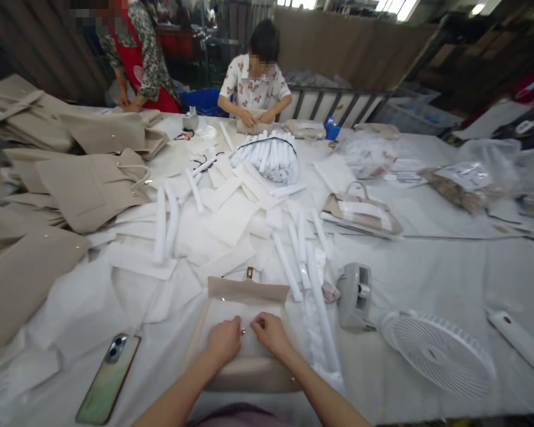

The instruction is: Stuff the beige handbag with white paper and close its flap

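A beige handbag (pixel 249 379) lies on the table right in front of me, its flap (pixel 244 289) folded open away from me. A white sheet (pixel 231 309) covers the middle of the bag. My left hand (pixel 225 341) rests over the sheet with curled fingers, beside a small gold-coloured stud. My right hand (pixel 270 333) is a short way to its right, thumb and fingertips pinched together. Whether a bit of the sheet or anything else is in either hand's fingers is hidden. A gold-coloured clasp (pixel 250 273) shows beyond the flap.
Beige bag pieces (pixel 93 184) pile up at left, near a phone (pixel 109 379). White sheets and padding tubes (pixel 318 302) spread across the middle. A grey tape dispenser (pixel 355 296) and a white fan (pixel 438 353) stand right. Two co-workers are across the table, one handling a bag (pixel 253 123).
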### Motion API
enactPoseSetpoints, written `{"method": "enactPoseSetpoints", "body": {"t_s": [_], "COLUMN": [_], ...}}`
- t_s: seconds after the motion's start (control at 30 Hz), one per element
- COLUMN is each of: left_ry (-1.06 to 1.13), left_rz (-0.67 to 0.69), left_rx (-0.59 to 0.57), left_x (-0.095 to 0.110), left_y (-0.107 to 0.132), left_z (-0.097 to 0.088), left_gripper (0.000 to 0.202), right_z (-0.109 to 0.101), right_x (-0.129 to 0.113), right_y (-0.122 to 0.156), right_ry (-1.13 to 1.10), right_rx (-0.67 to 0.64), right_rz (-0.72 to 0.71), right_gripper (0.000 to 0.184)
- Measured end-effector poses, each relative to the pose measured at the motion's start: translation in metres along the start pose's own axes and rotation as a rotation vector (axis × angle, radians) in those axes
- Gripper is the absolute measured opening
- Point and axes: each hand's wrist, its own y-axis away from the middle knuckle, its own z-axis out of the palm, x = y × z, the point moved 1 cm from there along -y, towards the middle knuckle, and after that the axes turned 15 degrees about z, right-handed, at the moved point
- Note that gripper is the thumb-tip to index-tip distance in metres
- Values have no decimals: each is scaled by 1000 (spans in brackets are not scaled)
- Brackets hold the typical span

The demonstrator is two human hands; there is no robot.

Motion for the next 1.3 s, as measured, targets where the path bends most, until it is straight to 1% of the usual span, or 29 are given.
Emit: {"method": "enactPoseSetpoints", "body": {"t_s": [0.1,0.2,0.27,0.33,0.37,0.43,0.47,0.53,0.63,0.67,0.7,0.73,0.77,0.8,0.87,0.93,0.97,1.03,1.17,1.3], "left_ry": [7,31,51,71,79,83,80,65,48,44,41,38,35,31,17,-2,-13,-32,-53,-48], "left_rz": [-16,-23,-23,-22,-25,-39,-49,-70,-82,-83,-83,-84,-84,-82,-69,-46,-34,-18,-8,-9], "left_rx": [-4,-12,-18,-26,-32,-42,-46,-49,-49,-52,-56,-61,-65,-67,-58,-35,-23,-4,5,4], "left_x": [1,-1,-3,-4,-4,-3,-1,3,10,11,12,12,13,13,15,18,21,27,34,35], "left_y": [-1,-3,-3,-2,-2,-2,-3,-7,-16,-19,-21,-23,-23,-23,-18,-8,-2,10,25,27], "left_z": [1,-1,-2,-4,-4,-4,-4,-2,-1,-1,-1,-2,-3,-4,-6,-7,-6,-5,-2,1], "left_gripper": [22,24,26,29,30,34,37,40,39,38,37,36,35,34,35,36,37,37,34,33], "right_z": [-24,-55,-66,-65,-62,-52,-49,-49,-64,-71,-77,-81,-84,-85,-79,-68,-61,-49,-28,-15], "right_x": [2,11,15,16,15,15,15,18,27,30,31,31,28,24,12,-3,-10,-23,-40,-44], "right_y": [-23,-61,-89,-113,-122,-132,-133,-128,-104,-92,-79,-65,-52,-39,-19,-11,-12,-21,-51,-72], "right_ry": [-35,-34,-14,11,21,32,32,23,1,-16,-41,-71,-100,-121,-120,-85,-63,6,208,285], "right_rx": [127,272,311,292,273,250,253,296,409,453,486,494,464,394,161,-52,-118,-176,-197,-251], "right_rz": [52,96,97,80,73,69,75,96,127,109,61,-19,-127,-248,-456,-568,-593,-601,-539,-522], "right_gripper": [25,32,35,39,37,29,25,26,35,37,37,36,33,30,25,25,26,30,41,35]}}
